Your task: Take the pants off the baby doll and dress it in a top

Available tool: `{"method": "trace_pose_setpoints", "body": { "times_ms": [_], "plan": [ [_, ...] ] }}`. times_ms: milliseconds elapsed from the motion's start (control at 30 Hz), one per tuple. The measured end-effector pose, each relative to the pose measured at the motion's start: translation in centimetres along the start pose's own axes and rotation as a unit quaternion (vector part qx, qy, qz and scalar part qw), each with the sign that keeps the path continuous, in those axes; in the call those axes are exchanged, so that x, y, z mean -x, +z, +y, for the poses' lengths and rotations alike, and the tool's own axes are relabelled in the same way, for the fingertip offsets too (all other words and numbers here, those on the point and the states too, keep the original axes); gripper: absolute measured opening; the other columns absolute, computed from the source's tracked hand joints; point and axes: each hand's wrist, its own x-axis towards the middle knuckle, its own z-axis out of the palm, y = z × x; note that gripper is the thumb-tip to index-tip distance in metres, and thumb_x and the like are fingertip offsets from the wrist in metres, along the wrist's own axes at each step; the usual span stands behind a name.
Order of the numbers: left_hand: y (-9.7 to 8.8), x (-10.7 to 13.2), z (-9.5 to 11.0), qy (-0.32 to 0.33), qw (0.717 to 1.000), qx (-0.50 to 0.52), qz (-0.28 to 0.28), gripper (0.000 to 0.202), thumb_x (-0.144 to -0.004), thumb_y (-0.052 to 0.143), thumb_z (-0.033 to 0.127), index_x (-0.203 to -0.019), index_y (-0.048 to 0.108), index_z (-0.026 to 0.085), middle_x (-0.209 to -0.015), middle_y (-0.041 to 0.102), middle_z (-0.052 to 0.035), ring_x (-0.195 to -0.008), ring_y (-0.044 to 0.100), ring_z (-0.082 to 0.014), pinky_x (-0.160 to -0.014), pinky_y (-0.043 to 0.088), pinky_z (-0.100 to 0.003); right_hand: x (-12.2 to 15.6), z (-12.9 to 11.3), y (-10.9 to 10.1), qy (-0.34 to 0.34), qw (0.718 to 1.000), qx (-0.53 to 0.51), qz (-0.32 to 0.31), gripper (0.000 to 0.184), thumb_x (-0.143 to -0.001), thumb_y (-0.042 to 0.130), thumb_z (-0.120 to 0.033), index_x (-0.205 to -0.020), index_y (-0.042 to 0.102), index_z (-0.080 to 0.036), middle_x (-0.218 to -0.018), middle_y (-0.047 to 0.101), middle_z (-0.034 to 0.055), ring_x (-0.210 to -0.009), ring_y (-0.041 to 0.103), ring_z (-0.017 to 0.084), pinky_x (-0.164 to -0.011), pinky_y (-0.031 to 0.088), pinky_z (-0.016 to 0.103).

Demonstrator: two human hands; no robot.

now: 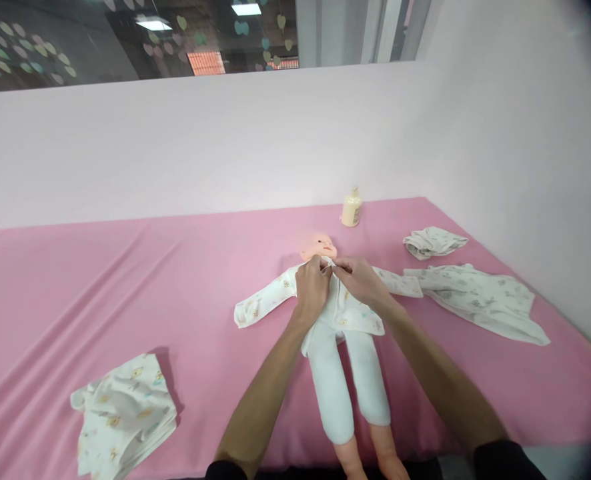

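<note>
A baby doll (319, 245) lies on its back on the pink sheet, its head away from me and its feet at the near edge. It wears a white printed jacket (358, 313) with long sleeves spread to both sides. At the neck, my left hand (314, 283) pinches the jacket's collar edge. My right hand (359, 277) is closed on the same collar from the other side, the fingertips of both hands almost meeting. Any fastener between the fingers is too small to make out. The doll's white legs and bare feet stretch toward me.
A pale yellow pump bottle (351, 208) stands behind the doll's head by the wall. Printed white clothing (480, 297) lies flat at the right, with a crumpled cloth (433, 242) behind it. A folded printed garment (125, 413) rests front left on the pink sheet (200, 280).
</note>
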Motion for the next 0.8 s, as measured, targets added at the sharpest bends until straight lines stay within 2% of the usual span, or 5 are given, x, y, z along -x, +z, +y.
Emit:
{"method": "trace_pose_setpoints", "body": {
  "times_ms": [100, 233, 467, 667, 800],
  "plan": [
    [0.3, 0.2, -0.2, 0.011, 1.0, -0.012, 0.013, 0.014, -0.085, 0.053, 0.016, -0.072, 0.049, 0.02, -0.075, 0.065, -0.0007, -0.067, 0.053, -0.0159, -0.061, 0.028, -0.026, 0.0, 0.0, -0.1, 0.011, 1.0, -0.003, -0.003, 0.025, -0.084, 0.044, -0.027, -0.061, 0.039, -0.02, -0.059, 0.03, -0.0058, -0.055, 0.028, 0.01, -0.051, 0.02, 0.025],
    [0.4, 0.2, -0.2, 0.005, 1.0, 0.007, 0.015, 0.017, -0.086, 0.05, 0.019, -0.069, 0.048, 0.02, -0.071, 0.063, 0.0005, -0.063, 0.049, -0.0147, -0.059, 0.027, -0.026, 0.0, 0.0, -0.3, 0.019, 1.0, -0.023, -0.007, 0.024, -0.085, 0.045, -0.03, -0.063, 0.05, -0.019, -0.06, 0.043, -0.0043, -0.055, 0.036, 0.011, -0.051, 0.026, 0.025],
    [0.3, -0.4, -0.5, -0.04, 0.996, 0.072, 0.014, 0.014, -0.082, 0.053, 0.018, -0.069, 0.056, 0.019, -0.07, 0.065, 0.0004, -0.067, 0.055, -0.0144, -0.063, 0.032, -0.025, -0.3, 0.8, 0.9, 0.01, 0.997, -0.03, 0.071, 0.025, -0.084, 0.05, -0.03, -0.067, 0.063, -0.018, -0.077, 0.065, 0.0017, -0.078, 0.059, 0.018, -0.071, 0.045, 0.028],
    [0.6, -0.5, -0.9, -0.08, 0.988, 0.133, 0.014, 0.015, -0.081, 0.054, 0.022, -0.067, 0.057, 0.018, -0.069, 0.065, 0.0, -0.065, 0.055, -0.0138, -0.061, 0.035, -0.025, 0.0, 1.2, 2.8, -0.041, 0.991, 0.039, 0.118, 0.028, -0.092, 0.047, -0.029, -0.09, 0.073, -0.02, -0.114, 0.069, 0.0081, -0.11, 0.06, 0.023, -0.093, 0.047, 0.036],
    [0.7, -0.7, -1.1, -0.084, 0.985, 0.148, 0.013, 0.011, -0.077, 0.055, 0.019, -0.067, 0.059, 0.018, -0.07, 0.066, -0.0008, -0.066, 0.057, -0.014, -0.061, 0.037, -0.025, 0.5, 1.2, 3.7, -0.066, 0.981, 0.126, 0.131, 0.034, -0.095, 0.044, -0.025, -0.114, 0.069, -0.015, -0.125, 0.066, 0.0122, -0.12, 0.058, 0.025, -0.105, 0.042, 0.039]
  ]
}}
